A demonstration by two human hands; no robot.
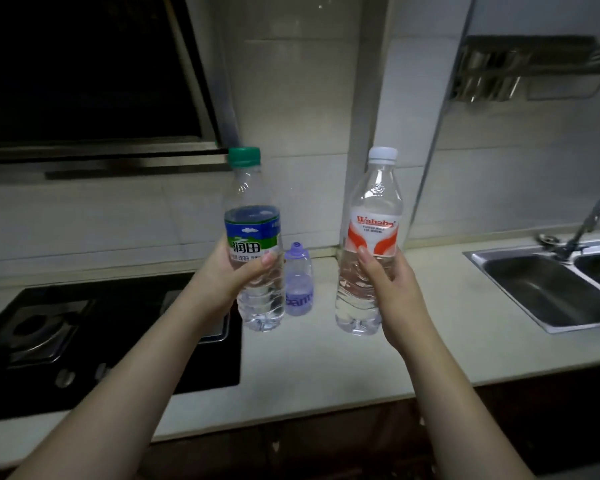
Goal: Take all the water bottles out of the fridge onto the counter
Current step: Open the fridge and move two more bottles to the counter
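Our left hand (234, 271) grips the green-capped bottle (255, 244), upright above the counter (326, 358). Our right hand (385, 271) grips the white-capped bottle (373, 237), at three o'clock from the first. Between them a small purple bottle (298, 282) stands on the counter. Stove (84, 341) at nine o'clock; sink (551, 282) at three.

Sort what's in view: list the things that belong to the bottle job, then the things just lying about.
Job:
green-capped bottle, in the left hand
white-capped bottle, in the right hand
small purple bottle, standing on the counter

Lying about:
gas stove
sink
faucet
wall rack
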